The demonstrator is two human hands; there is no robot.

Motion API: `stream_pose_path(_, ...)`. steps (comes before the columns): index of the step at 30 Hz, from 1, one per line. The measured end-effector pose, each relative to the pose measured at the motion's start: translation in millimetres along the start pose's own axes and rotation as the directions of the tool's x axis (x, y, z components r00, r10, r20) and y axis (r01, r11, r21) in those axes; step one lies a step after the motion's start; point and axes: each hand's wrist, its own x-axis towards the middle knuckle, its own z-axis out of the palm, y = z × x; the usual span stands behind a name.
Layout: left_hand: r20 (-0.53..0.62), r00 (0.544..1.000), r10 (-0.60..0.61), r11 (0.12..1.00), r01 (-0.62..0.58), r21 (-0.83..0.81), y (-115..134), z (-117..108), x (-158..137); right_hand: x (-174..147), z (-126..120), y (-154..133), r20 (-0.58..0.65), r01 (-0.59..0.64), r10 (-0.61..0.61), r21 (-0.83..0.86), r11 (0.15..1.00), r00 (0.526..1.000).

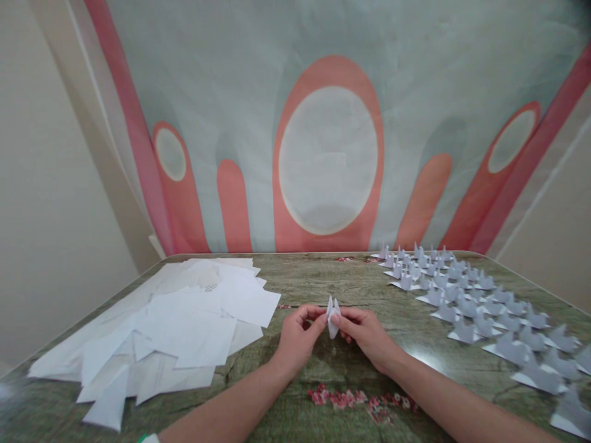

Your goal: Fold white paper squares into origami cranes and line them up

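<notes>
A small folded white paper piece (333,317) with two upright points is pinched between my two hands above the middle of the table. My left hand (302,329) grips its left side with thumb and fingers closed. On the other side, my right hand (364,332) pinches it, the thumb lying across its front. Rows of white origami cranes (466,304) stand to the right of my right hand. To the left of my left hand lies a spread-out pile of white paper sheets (184,323).
The wood-patterned table (295,283) has pink flower prints (341,397) near the front. Behind its far edge hangs a large backdrop (249,80) with red and white oval shapes. One folded paper piece (108,400) sticks out from the pile's near edge.
</notes>
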Motion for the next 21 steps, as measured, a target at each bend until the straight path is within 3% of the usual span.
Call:
stream_pose_path(14,-0.045,0.998,0.047,0.985,-0.039,0.167,1.6,0.8,-4.9,-1.6,0.9,0.3,0.000,0.018,-0.019,-0.073,0.997,1.000)
stream_pose_path(21,-0.022,1.000,0.013,0.995,-0.011,0.096,1.1,-0.6,-2.4,-0.4,0.5,1.3,-0.008,0.003,-0.004,-0.064,0.998,1.000)
